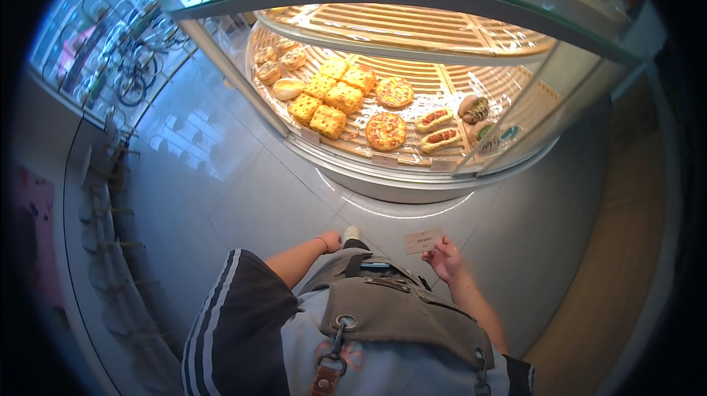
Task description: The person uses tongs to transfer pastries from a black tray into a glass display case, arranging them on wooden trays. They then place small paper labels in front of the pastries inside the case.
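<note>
My right hand [444,258] holds a small brown paper card [422,241] by its right end; the card bears printed writing. My left hand [331,241] hangs low beside my apron [397,307], a thin red cord around its wrist. Its fingers are turned from view, so I cannot see whether anything is in them. Ahead stands a curved, lit bakery display case [359,172]. On its slatted lower shelf lie square golden breads [345,98], round pizza breads [385,131], sausage buns [440,140] and topped round buns [473,109].
A slatted upper shelf [397,26] sits inside the case, and a glass panel [530,109] stands on its right. Grey floor tiles [265,197] run around it. Wood-toned panelling [596,247] curves along the right. At upper left, bicycles [135,73] show through glass.
</note>
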